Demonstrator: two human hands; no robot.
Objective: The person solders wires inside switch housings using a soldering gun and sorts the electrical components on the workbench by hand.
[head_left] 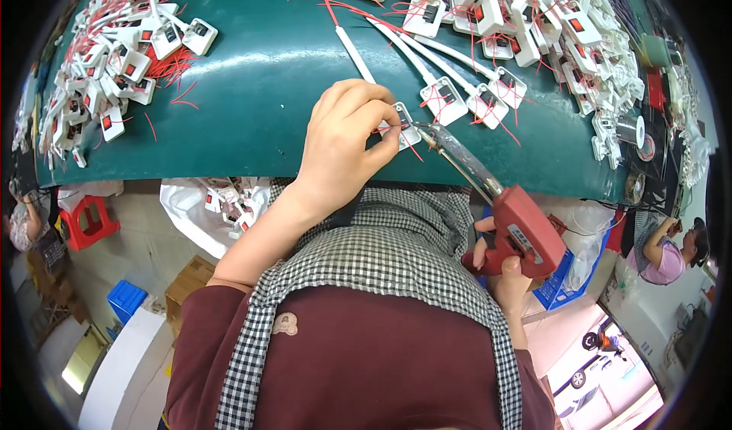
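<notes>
My left hand (343, 133) is closed in a pinch at the left side of a small white switch housing (409, 137), partly hidden by its fingers. Thin red wire shows at the fingertips. In my right hand (509, 283), its fingers wrapped round the handle, is a red soldering gun (528, 235). The gun's long metal barrel (467, 158) points up and left, its tip at the housing's right edge; whether it touches cannot be made out. Right beside this lie several white housings (444, 101) with white cables and red wires.
The green table (259, 117) bears a pile of white switch units (114, 64) at left and a larger pile (526, 18) at right. A solder spool (630, 130) stands at the right edge. Below the table are a white bag (191, 213) and a red stool (89, 223). Another person (659, 251) sits at far right.
</notes>
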